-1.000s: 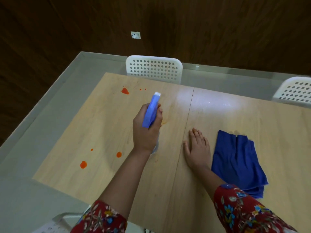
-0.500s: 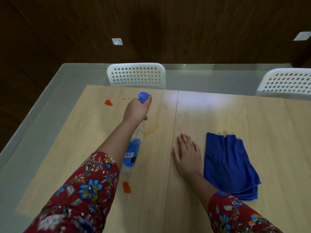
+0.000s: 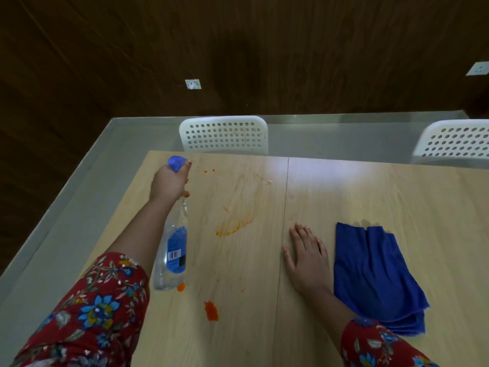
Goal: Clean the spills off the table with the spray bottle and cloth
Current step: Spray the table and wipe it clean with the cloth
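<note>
My left hand grips the neck and blue trigger head of a clear spray bottle, stretched out to the far left part of the wooden table. The bottle's base points back toward me. My right hand lies flat on the table, fingers straight, just left of a folded blue cloth. Orange spills show on the wood: a smeared patch in the middle, a blob near me, a small dot by the bottle's base, and tiny specks close to my left hand.
Two white perforated chairs stand at the table's far edge, one straight ahead and one at the far right. Grey floor runs along the table's left side, with a dark wood wall behind.
My left hand has carried the spray bottle farther out to the table's far left corner. The right hand has stayed flat beside the cloth. The view has shifted.
</note>
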